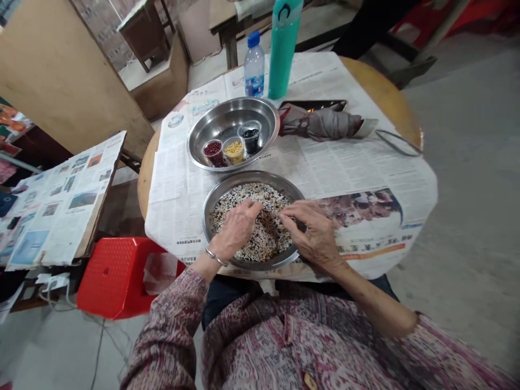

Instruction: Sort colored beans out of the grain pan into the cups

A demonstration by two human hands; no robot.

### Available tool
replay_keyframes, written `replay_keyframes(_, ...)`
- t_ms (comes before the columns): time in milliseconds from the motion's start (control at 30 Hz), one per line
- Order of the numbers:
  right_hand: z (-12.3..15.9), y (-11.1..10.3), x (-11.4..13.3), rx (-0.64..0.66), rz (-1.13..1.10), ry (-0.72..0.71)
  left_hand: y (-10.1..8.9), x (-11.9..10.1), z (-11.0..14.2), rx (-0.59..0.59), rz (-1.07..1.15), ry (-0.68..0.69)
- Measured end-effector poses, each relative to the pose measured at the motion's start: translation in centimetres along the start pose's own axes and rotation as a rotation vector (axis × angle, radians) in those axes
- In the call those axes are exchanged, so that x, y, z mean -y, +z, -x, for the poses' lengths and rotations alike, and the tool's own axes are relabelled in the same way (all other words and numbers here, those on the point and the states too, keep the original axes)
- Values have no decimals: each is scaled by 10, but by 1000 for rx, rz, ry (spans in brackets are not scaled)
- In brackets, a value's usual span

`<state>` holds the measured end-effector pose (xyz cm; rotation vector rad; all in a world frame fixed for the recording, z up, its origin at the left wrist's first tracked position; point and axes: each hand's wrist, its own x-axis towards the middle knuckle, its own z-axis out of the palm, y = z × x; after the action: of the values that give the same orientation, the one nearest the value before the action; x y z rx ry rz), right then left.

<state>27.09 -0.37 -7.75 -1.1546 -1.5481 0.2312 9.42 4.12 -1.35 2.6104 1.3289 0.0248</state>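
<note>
Left hand [235, 227]: curling half-closed over grains, hold unclear | Right hand [312, 233]: half-open, fingertips touching grains, hold unclear | Mixed beans [260, 194]: lying in steel bowl [207, 216] on worktop [390, 92]; likely light, slippery; pinching advised; bowl stiff, rim-hold advised

The left hand [236, 230] and right hand [314, 233] are touching speckled mixed beans [266, 238] inside a round stainless-steel dish [252, 180], while a wider steel bowl [231, 116] is sitting just beyond.
</note>
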Motion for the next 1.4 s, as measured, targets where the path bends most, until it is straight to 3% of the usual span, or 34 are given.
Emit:
replay_keyframes(133, 0, 0, 0, 6, -7, 10, -6, 11, 0, -151, -34, -72)
replay_keyframes(300, 2, 0, 0, 3, -6, 34, -1, 10, -10, -106, -38, -141)
replay_keyframes(533, 2, -3, 3, -3, -38, 89, 9, -2, -30, 30, 208, 240)
replay_keyframes(733, 3, -3, 4, -8, -67, 124, -4, 0, 11, 100, 155, 264)
replay_keyframes(833, 4, -2, 2, -12, -64, 128, -16, 5, 33, 115, 79, 192)
replay_keyframes(933, 5, -2, 2, -22, -55, 126, -19, 4, 40, 78, 43, 122)
replay_keyframes(1033, 5, -1, 2, -42, -44, 129, -10, -4, 29, 41, 24, 125)
replay_keyframes(1233, 5, 1, 0, -58, -26, 126, 18, -19, -10, 20, -7, 309)
replay_keyframes(1400, 5, 2, 0, -53, -17, 155, 8, -5, -8, 66, 0, 276)
